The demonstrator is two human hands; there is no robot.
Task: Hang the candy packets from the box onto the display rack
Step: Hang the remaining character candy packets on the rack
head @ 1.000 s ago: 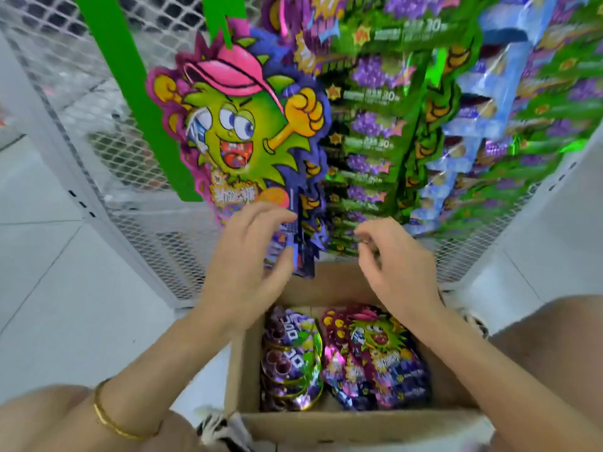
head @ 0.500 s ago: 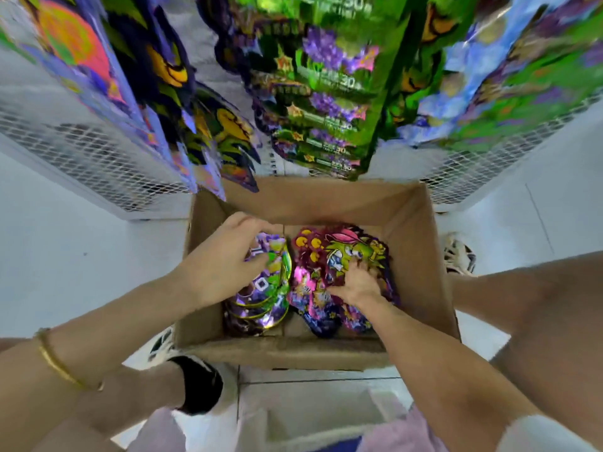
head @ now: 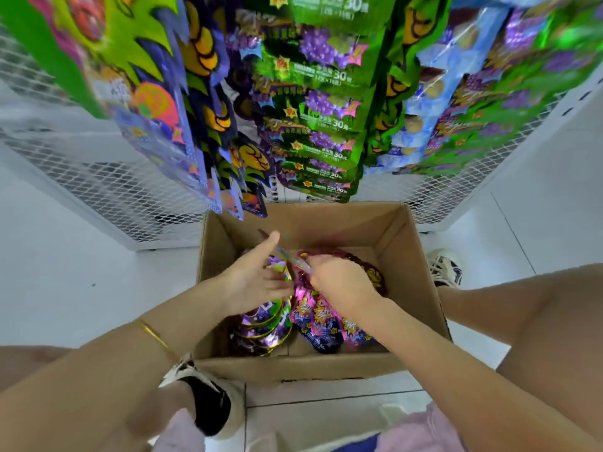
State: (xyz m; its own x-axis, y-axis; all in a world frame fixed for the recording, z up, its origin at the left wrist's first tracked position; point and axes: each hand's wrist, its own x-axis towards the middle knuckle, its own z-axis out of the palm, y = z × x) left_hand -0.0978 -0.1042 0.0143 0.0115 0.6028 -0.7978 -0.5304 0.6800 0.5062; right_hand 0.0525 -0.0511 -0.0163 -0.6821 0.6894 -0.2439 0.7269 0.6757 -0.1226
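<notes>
An open cardboard box (head: 329, 223) stands on the floor below the white mesh display rack (head: 130, 194). Inside lie a stack of round purple candy packets (head: 264, 334) on the left and pink-purple candy packets (head: 326, 324) on the right. My right hand (head: 342, 285) is down in the box and grips the top of a pink-purple candy packet (head: 301, 264), lifted edge-on. My left hand (head: 254, 282) lies against that packet's left side with the thumb raised and the fingers fairly straight.
Rows of green, blue and purple candy packets (head: 319, 102) hang from the rack just above the box's far edge. My shoes stand beside the box, one at the near left (head: 208, 406), one at the right (head: 445, 269). White floor tiles surround it.
Both hands dropped from the hanging packets into the box. The right hand took hold of a pink-purple packet and raised its top edge; the left hand moved over against it.
</notes>
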